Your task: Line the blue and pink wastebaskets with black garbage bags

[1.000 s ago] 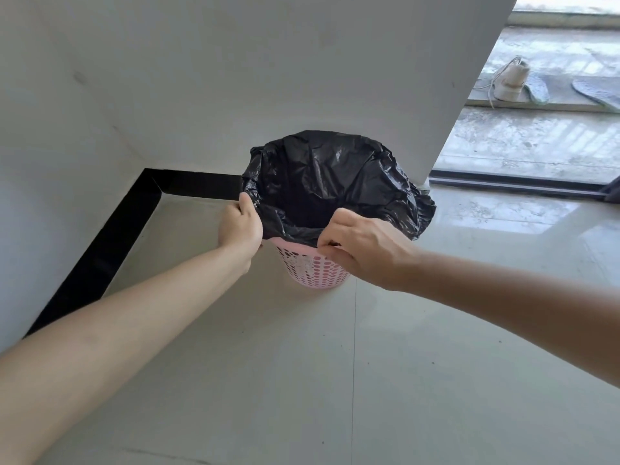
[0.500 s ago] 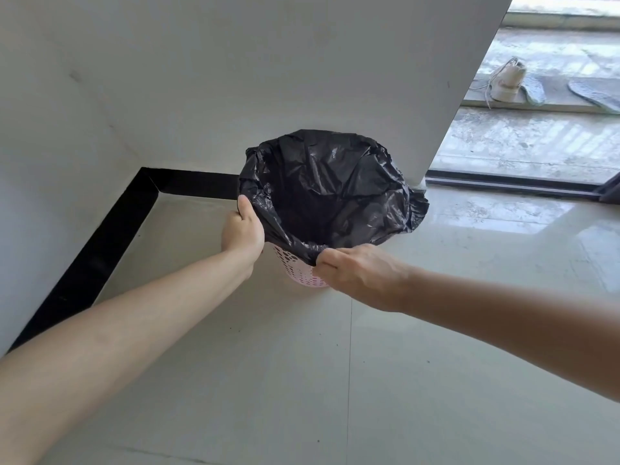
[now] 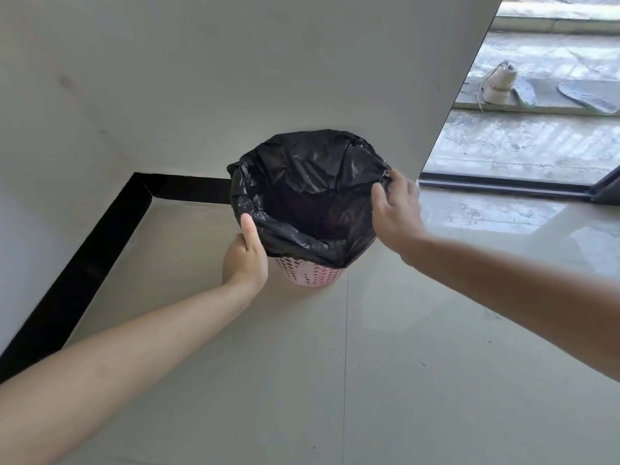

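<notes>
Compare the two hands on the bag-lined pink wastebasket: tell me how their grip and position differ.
The left hand sits at the near-left rim of the pink wastebasket, thumb up, clamped on the black garbage bag; the right hand is at the far-right rim. The left hand's fingers are curled shut, while the right hand's are looser and motion-blurred, so its grip is unclear. Both touch the bag's folded-over edge.

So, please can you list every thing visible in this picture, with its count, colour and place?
perforated pink plastic wastebasket: one, pink, on the floor by the wall
crinkled black plastic garbage bag: one, black, lining the wastebasket, folded over its rim
black baseboard strip: one, black, along the wall foot
white lace-up shoe: one, white, outside, upper right
grey insoles: two, grey, beside the shoe
left hand: gripping the bag's left edge
right hand: at the bag's right edge
</notes>
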### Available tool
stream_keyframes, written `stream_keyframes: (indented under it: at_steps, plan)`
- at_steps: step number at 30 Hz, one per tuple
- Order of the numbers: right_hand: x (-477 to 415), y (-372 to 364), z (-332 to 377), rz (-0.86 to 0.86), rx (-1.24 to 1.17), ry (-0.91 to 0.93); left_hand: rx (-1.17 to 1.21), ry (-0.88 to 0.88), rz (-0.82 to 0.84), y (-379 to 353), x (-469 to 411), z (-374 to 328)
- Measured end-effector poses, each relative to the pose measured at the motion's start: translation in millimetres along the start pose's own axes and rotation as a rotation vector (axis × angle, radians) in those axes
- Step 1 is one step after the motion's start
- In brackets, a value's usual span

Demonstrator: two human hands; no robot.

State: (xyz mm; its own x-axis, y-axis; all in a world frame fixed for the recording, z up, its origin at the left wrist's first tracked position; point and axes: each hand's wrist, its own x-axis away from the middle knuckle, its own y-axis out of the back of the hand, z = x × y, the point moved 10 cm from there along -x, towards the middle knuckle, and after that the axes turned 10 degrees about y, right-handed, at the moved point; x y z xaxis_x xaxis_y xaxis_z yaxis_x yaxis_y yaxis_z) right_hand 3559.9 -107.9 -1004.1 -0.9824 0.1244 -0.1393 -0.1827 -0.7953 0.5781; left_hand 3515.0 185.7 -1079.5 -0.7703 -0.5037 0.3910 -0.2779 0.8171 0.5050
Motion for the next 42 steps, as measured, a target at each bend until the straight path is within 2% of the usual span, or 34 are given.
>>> stream_keyframes:
  at_steps: [1,3,5,7,9,12,17,19,20,22,24,25,27,29,32,34,36,37,40,42]
  plan:
    - [0.0,-11.9,-17.8,0.044,-0.123,-0.116,0.007,-0.009,0.034,-4.8,4.0,3.9]
    - [7.4,-31.4,-41.5,0.109,-0.242,-0.234,0.077,-0.014,0.128,-15.5,7.2,10.1]
    - [10.1,-39.3,-54.7,0.106,-0.302,-0.259,0.206,0.021,0.193,-21.7,3.9,16.7]
    - [10.9,-47.8,-60.6,0.136,-0.381,-0.274,0.251,0.074,0.184,-22.8,-2.5,29.1]
    - [9.8,-55.5,-60.9,0.190,-0.415,-0.277,0.149,0.096,0.167,-25.8,-7.2,41.4]
    - [0.9,-60.3,-60.0,0.243,-0.429,-0.276,-0.055,0.092,0.225,-38.7,-15.3,50.4]
    - [-9.7,-58.3,-63.7,0.390,-0.425,-0.328,0.000,0.239,0.268,-24.2,-34.0,50.7]
    - [-22.5,-39.8,-66.2,0.247,-0.347,-0.290,0.038,0.273,0.204,-4.2,-46.3,46.6]
    - [-27.5,-26.1,-61.8,0.136,-0.304,-0.246,0.054,0.265,0.116,10.5,-52.4,41.7]
    - [-34.0,-6.4,-39.3,-0.021,-0.224,-0.089,0.113,0.187,-0.145,46.4,-55.9,23.5]
    - [-36.2,-9.3,-19.8,-0.019,-0.142,0.051,0.204,0.007,-0.276,62.4,-49.0,-10.1]
    - [-35.7,-17.6,-15.5,0.022,-0.111,0.097,0.258,-0.097,-0.234,58.0,-46.7,-30.1]
    - [-31.0,-37.8,-14.3,0.132,-0.022,0.170,0.313,-0.195,-0.010,33.2,-43.3,-60.3]
    - [-28.3,-46.7,-16.6,0.200,0.072,0.233,0.193,-0.236,0.156,12.2,-46.2,-73.0]
    - [-30.6,-44.4,-17.3,0.279,0.137,0.306,0.055,-0.277,0.173,8.2,-55.7,-73.1]
    - [-33.1,-41.7,-17.1,0.316,0.174,0.319,-0.115,-0.334,0.017,17.7,-49.4,-76.8]
    - [-34.6,-35.6,-11.5,0.304,0.270,0.323,-0.335,-0.506,-0.255,29.9,-27.0,-92.5]
    - [-34.4,-31.8,-3.8,0.284,0.314,0.342,-0.398,-0.626,-0.334,29.8,-11.8,-102.7]
    - [-24.1,-8.8,52.9,0.200,0.190,0.497,-0.530,-0.914,-0.339,16.3,27.3,-119.9]
    - [-16.8,24.3,109.4,0.100,-0.107,0.658,-0.626,-0.994,-0.285,1.3,39.1,-116.4]
